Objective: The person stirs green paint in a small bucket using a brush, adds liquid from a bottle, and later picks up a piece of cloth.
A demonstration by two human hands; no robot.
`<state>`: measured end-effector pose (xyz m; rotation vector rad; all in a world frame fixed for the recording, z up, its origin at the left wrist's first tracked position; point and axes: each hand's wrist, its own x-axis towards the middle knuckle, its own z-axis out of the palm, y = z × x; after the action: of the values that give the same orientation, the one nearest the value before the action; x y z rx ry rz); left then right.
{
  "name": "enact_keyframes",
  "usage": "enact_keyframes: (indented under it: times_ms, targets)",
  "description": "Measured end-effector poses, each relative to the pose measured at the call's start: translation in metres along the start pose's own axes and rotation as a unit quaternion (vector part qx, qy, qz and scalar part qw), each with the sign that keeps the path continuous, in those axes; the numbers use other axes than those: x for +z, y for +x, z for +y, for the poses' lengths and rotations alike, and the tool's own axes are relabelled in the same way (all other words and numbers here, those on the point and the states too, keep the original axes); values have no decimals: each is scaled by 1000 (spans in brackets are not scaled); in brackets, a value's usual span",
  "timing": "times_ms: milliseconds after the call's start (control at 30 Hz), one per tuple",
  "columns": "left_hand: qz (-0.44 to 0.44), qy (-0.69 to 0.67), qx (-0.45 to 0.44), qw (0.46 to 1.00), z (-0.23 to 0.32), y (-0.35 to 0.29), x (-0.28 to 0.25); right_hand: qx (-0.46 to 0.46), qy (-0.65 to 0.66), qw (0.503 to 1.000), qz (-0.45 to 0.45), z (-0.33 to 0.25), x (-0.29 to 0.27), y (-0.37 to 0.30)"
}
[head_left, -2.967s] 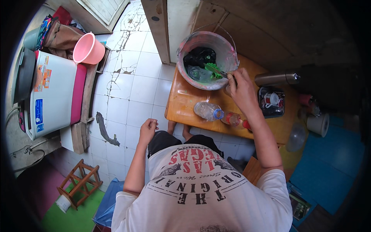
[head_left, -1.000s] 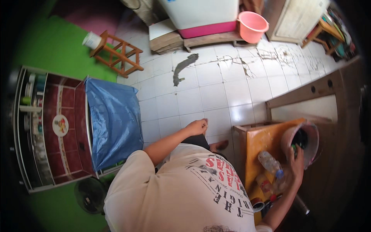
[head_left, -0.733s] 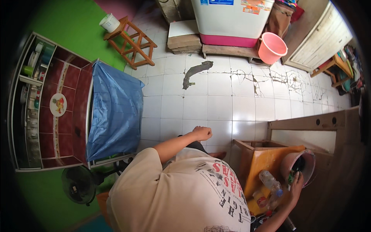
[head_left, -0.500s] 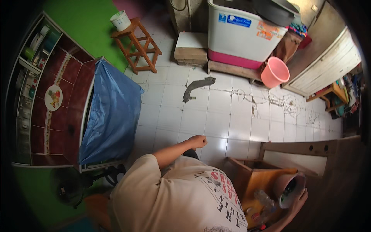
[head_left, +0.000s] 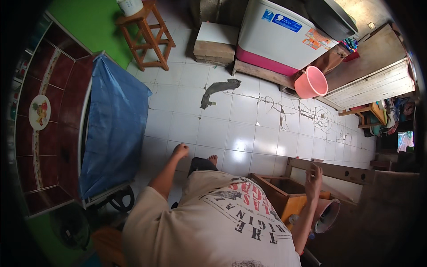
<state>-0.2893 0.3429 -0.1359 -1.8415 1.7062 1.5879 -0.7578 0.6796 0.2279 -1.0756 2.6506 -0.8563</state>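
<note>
My left hand is closed in a loose fist over the white tiled floor, and nothing sticks out of it. Raised above a wooden cabinet is my right hand, its fingers curled together. Whatever it may hold is too small or hidden to make out. Behind my right forearm, a pale round container lies tilted on its side, partly covered by the arm. My bare foot shows below my shirt.
A blue cloth covers a low unit at left. A wooden stool bears a white tub. Across the floor stand a white-and-pink washing machine and a pink bucket. Some tiles are cracked.
My right hand has left the tilted container and come up and forward. My left hand has swung left and slightly forward. The view has turned and shifted right.
</note>
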Motion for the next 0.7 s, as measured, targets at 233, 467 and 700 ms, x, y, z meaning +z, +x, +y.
enact_keyframes:
  times_ms: [233, 467, 700]
  targets:
    - [-10, -6, -121, 993, -99, -3, -5, 7, -34, 994, -100, 25, 95, 15]
    - [17, -59, -138, 989, -64, 1, -24, 64, -31, 969, -238, 23, 184, 65]
    - [66, -148, -158, 974, -30, 15, -91, -7, -2, 951, -310, 23, 310, 171]
